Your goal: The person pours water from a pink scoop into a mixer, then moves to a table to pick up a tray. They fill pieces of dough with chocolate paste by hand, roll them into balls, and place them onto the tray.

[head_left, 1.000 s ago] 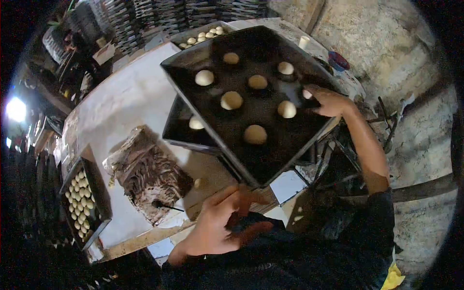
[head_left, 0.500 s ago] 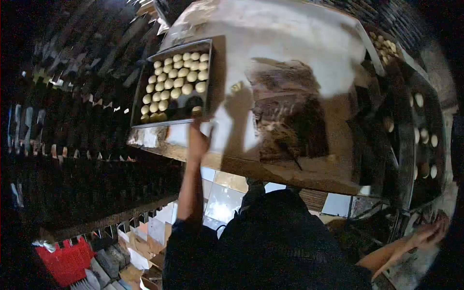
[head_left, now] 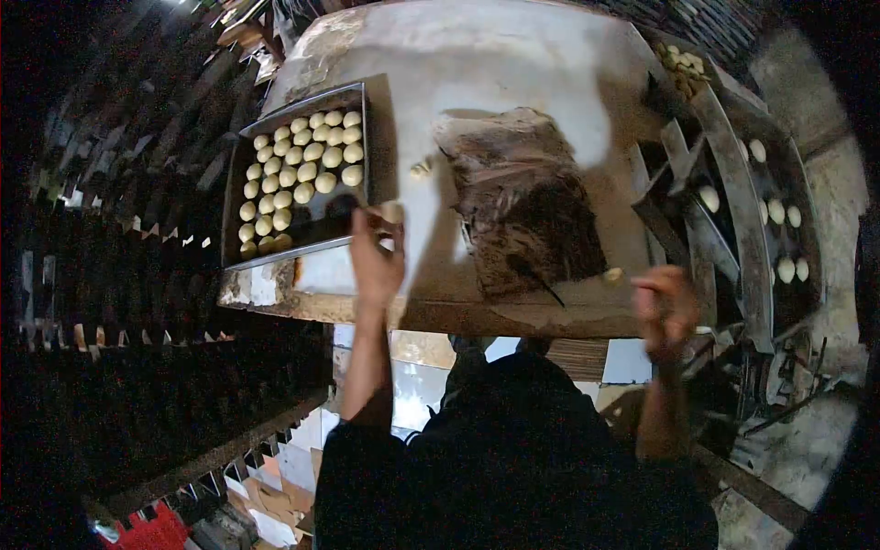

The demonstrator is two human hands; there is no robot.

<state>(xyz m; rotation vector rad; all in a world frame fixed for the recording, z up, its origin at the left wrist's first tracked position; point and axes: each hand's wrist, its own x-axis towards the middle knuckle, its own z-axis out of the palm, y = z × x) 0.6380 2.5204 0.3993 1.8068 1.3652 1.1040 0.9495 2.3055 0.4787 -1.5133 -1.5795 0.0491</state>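
Observation:
My left hand [head_left: 376,261] is at the front right corner of a metal tray [head_left: 316,246], with a pale dough ball [head_left: 392,213] between its fingers. Rows of similar dough balls [head_left: 306,171] fill much of the tray, and its front right part shows dark bare metal. Over the table's front edge, toward the right, is my right hand [head_left: 667,307], blurred, its fingers curled in. Whether it holds anything is hidden. Left of it a small dough piece [head_left: 612,274] lies on the table. A crumpled brown sheet [head_left: 527,197] lies between my hands.
The worn table [head_left: 495,55] bears another bit of dough [head_left: 420,170] left of the sheet. Along the right side stand dark metal trays [head_left: 753,247] with several dough balls, and more dough pieces [head_left: 681,66] sit in the far right corner. A red crate [head_left: 151,530] is low at left.
My right hand has come in from the far right to the table's front edge. My left hand stays by the tray corner, the dough ball now just outside the rim. The view has shifted.

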